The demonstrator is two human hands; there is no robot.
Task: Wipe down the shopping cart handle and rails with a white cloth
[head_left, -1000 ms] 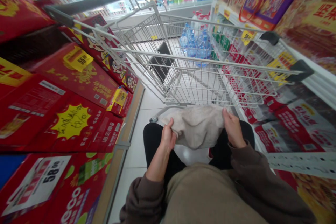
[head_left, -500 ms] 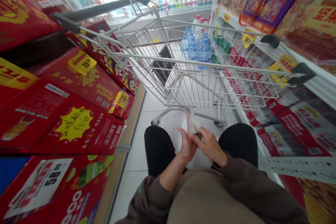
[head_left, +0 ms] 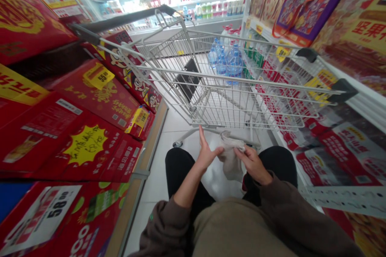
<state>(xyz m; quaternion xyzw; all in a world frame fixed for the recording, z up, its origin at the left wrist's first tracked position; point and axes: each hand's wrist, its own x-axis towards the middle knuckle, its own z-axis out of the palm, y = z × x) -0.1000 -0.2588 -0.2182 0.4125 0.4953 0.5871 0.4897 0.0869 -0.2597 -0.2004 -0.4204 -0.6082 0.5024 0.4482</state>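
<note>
Pale cloth (head_left: 230,158) pinched tight in the right hand (head_left: 251,164), left hand (head_left: 206,152) fingers spread wide just beside it, below the shopping cart (head_left: 229,104)!

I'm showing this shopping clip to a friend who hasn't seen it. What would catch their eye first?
The stacked red gift boxes fill the left side, with a yellow starburst sign on their front. Straight ahead stands a wire shopping cart, with blue-tinted water bottles showing through its mesh. At bottom centre, the right hand pinches a pale crumpled cloth, while the left hand is raised beside it.
</note>
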